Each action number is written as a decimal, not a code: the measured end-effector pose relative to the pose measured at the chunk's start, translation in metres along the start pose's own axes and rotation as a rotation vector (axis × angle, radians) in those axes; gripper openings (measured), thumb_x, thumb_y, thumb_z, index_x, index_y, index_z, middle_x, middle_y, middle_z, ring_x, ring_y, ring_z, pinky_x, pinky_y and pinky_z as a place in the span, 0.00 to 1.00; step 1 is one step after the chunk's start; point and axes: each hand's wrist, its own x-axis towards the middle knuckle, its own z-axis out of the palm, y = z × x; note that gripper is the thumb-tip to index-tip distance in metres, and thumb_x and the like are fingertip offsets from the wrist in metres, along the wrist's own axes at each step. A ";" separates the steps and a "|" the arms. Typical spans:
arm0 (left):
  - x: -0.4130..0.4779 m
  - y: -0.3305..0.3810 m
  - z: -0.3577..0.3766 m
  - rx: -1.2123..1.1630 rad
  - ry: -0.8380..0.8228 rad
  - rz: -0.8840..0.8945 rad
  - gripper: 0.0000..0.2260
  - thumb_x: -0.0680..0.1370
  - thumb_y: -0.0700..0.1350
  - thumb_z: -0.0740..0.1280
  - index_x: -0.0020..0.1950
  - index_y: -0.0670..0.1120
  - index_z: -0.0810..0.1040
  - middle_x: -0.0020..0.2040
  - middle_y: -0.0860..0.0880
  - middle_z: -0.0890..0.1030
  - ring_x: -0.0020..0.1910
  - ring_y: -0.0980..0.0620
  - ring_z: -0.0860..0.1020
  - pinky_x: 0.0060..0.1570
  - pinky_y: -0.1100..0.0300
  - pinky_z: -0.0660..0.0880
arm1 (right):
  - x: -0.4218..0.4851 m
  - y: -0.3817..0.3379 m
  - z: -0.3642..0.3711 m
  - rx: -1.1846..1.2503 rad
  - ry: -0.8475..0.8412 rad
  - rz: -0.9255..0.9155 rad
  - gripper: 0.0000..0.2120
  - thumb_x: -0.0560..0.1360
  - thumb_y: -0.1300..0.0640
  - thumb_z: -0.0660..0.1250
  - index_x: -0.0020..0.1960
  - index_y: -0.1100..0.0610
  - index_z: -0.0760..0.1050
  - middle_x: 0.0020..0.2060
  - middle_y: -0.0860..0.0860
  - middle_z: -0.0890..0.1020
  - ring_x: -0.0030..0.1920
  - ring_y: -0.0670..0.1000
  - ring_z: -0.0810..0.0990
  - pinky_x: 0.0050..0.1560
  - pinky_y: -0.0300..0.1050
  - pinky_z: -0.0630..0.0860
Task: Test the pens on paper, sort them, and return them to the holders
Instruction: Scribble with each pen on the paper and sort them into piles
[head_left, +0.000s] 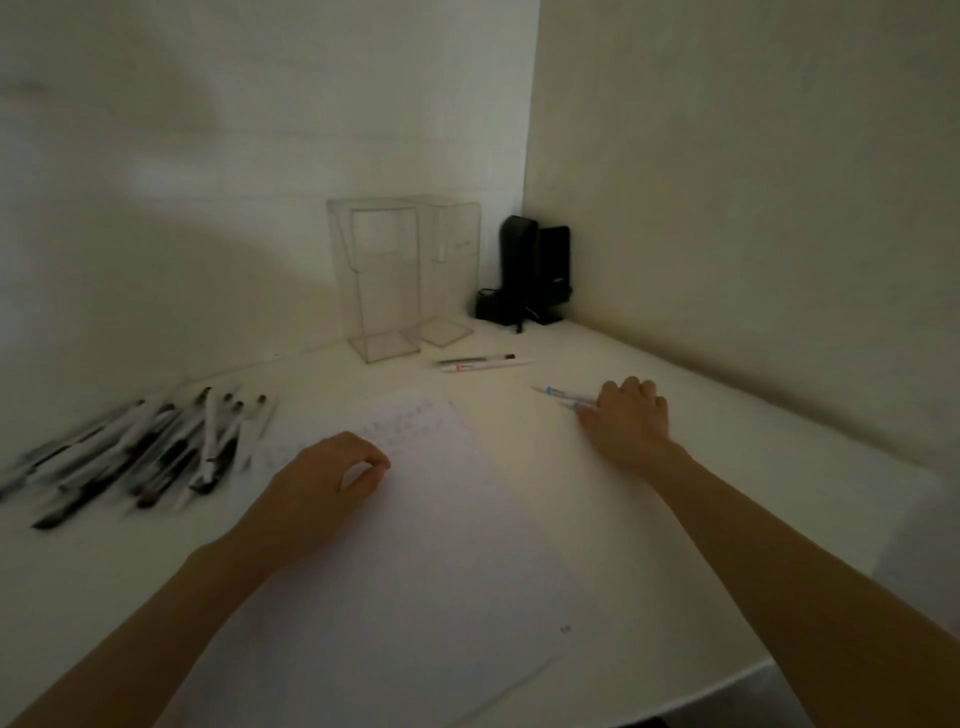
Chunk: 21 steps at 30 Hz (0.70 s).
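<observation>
A white sheet of paper (431, 519) with faint scribbles near its top lies in front of me. My left hand (324, 483) rests on its upper left part, fingers loosely curled, holding nothing. My right hand (631, 415) lies palm down to the right of the sheet, its fingers curled over the end of two blue-marked pens (558, 395) on the table. A heap of several black-and-white pens (145, 452) lies at the left. Two red-marked pens (483, 362) lie side by side before two clear acrylic holders (387, 275), which stand empty at the back.
A pair of black speakers with a small black adapter (535, 275) stands in the corner where the two walls meet. The white table's (701, 597) rounded front edge runs along the lower right. The room is dim.
</observation>
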 end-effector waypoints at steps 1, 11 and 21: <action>-0.001 -0.003 -0.001 0.011 0.003 -0.024 0.09 0.79 0.48 0.60 0.52 0.48 0.78 0.52 0.50 0.78 0.52 0.51 0.76 0.56 0.57 0.70 | -0.001 -0.002 0.000 -0.013 0.003 0.010 0.20 0.79 0.45 0.54 0.60 0.60 0.69 0.60 0.60 0.72 0.61 0.60 0.67 0.59 0.51 0.65; 0.018 -0.015 0.005 0.136 0.050 -0.071 0.19 0.77 0.57 0.61 0.64 0.49 0.72 0.65 0.50 0.70 0.62 0.52 0.68 0.61 0.58 0.63 | -0.033 -0.093 -0.005 0.142 0.206 -0.291 0.20 0.80 0.42 0.51 0.53 0.57 0.70 0.45 0.55 0.79 0.45 0.56 0.76 0.46 0.49 0.65; 0.024 -0.022 0.022 0.335 -0.078 -0.079 0.34 0.72 0.70 0.55 0.72 0.51 0.61 0.72 0.51 0.61 0.70 0.52 0.60 0.67 0.55 0.56 | -0.044 -0.123 0.014 0.159 0.208 -0.290 0.29 0.70 0.26 0.51 0.42 0.52 0.70 0.36 0.49 0.78 0.42 0.53 0.74 0.54 0.51 0.65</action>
